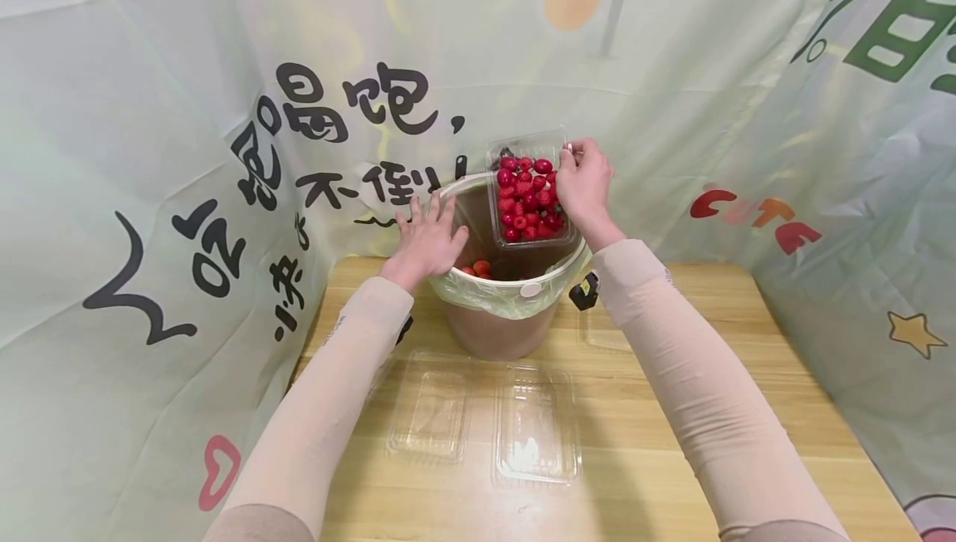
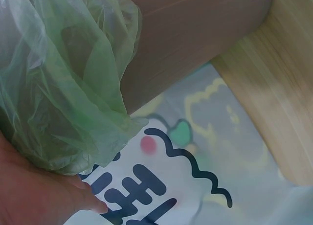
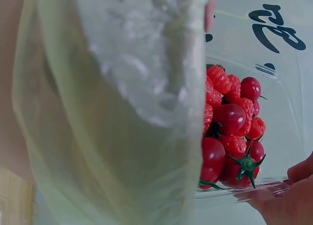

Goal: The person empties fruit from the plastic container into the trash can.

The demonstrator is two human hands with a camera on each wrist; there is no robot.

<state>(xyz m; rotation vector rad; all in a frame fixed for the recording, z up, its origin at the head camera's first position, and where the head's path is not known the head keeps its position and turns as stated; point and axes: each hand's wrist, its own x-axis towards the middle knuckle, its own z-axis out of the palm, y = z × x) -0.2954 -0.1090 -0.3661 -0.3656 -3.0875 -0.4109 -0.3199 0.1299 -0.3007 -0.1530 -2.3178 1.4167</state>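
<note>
In the head view my right hand (image 1: 586, 189) pinches the right edge of a clear plastic box (image 1: 534, 144). The box is tilted over a brownish bin (image 1: 500, 333) and holds raspberries and cherry tomatoes (image 1: 527, 202). One tomato with a green stem star (image 3: 247, 167) shows in the right wrist view. My left hand (image 1: 429, 239) rests on the bin's left rim, fingers spread. A thin green bag (image 1: 493, 303) lines the bin and folds over its white rim. Red fruit (image 1: 480, 267) lies inside; the bin's bottom is hidden.
Two clear plastic boxes (image 1: 538, 434) lie on the wooden table (image 1: 642, 442) in front of the bin. Another clear plastic piece (image 1: 607, 330) lies right of it. A small black device (image 1: 585, 291) shows under the right wrist. Printed fabric (image 1: 672, 110) encloses the back and sides.
</note>
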